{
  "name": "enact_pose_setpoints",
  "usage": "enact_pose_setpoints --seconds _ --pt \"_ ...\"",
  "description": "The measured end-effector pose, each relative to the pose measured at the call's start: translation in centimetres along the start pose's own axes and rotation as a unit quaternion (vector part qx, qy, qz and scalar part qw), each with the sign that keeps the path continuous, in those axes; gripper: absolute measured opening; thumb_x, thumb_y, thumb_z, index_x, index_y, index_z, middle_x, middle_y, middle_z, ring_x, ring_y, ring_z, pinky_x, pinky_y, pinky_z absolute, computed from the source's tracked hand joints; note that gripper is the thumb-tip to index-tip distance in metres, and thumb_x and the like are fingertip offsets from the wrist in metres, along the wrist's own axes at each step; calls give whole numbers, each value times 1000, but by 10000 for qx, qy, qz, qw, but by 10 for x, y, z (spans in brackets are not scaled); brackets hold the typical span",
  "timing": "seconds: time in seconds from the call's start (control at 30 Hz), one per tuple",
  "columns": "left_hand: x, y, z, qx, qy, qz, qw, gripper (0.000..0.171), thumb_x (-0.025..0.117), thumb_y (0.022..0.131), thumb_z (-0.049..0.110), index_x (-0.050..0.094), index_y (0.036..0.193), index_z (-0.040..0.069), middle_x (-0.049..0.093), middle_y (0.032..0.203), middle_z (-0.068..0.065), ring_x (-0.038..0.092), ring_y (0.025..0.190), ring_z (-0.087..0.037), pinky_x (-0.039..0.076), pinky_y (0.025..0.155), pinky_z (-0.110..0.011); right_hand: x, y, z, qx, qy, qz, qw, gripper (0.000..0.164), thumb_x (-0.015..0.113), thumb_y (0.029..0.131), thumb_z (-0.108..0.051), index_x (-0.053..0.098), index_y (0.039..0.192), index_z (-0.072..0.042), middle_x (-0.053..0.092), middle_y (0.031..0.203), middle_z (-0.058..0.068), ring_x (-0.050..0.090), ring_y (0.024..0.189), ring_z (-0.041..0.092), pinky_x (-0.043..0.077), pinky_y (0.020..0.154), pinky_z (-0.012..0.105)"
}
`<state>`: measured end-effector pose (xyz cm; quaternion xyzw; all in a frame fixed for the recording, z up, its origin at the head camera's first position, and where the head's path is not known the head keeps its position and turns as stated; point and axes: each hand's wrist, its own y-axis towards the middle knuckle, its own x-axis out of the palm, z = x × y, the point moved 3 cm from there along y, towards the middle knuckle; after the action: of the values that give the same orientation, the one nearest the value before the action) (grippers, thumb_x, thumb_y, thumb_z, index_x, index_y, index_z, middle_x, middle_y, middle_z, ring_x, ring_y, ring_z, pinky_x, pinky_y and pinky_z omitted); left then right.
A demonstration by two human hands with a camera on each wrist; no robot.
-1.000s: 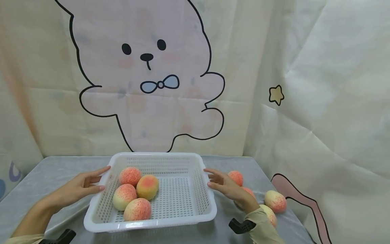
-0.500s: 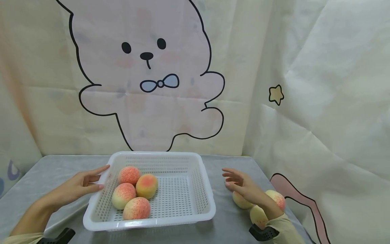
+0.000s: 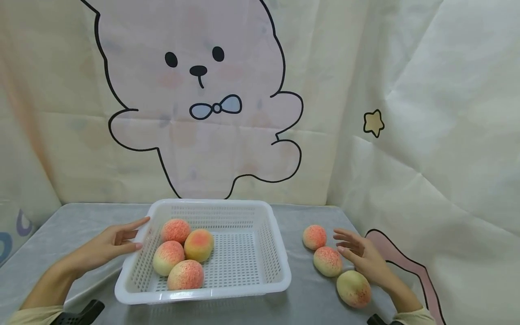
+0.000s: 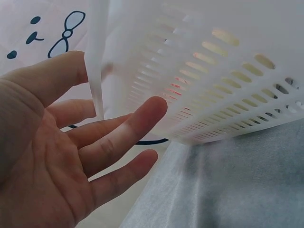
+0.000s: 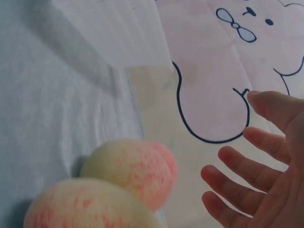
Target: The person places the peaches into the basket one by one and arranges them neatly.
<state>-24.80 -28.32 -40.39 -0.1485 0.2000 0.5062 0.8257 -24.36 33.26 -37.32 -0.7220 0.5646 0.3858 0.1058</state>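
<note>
A white plastic basket with slotted walls holds several toy-like peaches grouped on its left side. My left hand holds the basket's left rim, thumb over the edge and other fingers below it, as the left wrist view shows. My right hand hovers at the right with spread, slightly bent fingers and nothing in them. Just left of it lie a reddish peach, a speckled peach and, nearer, a yellowish peach. In the right wrist view, two peaches appear beside the hand.
A grey cloth covers the table. Behind it hangs a pale curtain printed with a cartoon bear, and another fabric sheet closes off the right side. Black wrist cameras sit on the sleeves.
My right hand has left the basket's right rim and moved right, past the loose peaches. The left hand stays at the left rim. The head view has tilted slightly down.
</note>
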Motion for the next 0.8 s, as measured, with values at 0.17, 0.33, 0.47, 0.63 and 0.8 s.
enact_pose_setpoints --seconds 0.17,0.33,0.47,0.63,0.8 --pt "0 -1 2 -88 30 9 10000 76 56 104 23 11 162 3 41 151 -37 64 109 4 55 84 -23 -14 -14 9 59 -411 261 9988 43 60 101 -11 53 143 -4 65 129 19 57 111 -12 53 85 18" --pt "1 -1 3 -106 23 9 9999 76 56 104 23 11 162 4 41 152 -37 64 109 4 56 85 -26 -30 -30 19 440 -673 442 9958 44 61 101 -15 53 144 -6 64 128 -3 56 109 -14 52 82 17" --pt "1 -1 2 -124 35 47 9999 76 56 104 23 11 162 4 40 152 -37 65 108 3 59 87 -34 -40 -41 29 560 -767 644 9934 44 61 101 -13 53 143 -4 57 121 -30 57 106 -14 52 78 17" --pt "1 -2 3 -130 32 89 9999 76 56 103 24 12 162 5 39 152 -38 65 109 2 60 88 -40 -46 -54 46 744 -807 788 9908 43 62 100 -13 53 141 1 53 116 -39 56 104 -15 52 75 17" --pt "2 -3 4 -133 -16 53 9999 76 56 104 24 12 162 4 37 154 -38 66 109 1 59 88 -36 -49 -64 63 959 -800 814 9888 44 63 100 -14 54 138 6 55 115 -38 55 103 -18 53 73 18"
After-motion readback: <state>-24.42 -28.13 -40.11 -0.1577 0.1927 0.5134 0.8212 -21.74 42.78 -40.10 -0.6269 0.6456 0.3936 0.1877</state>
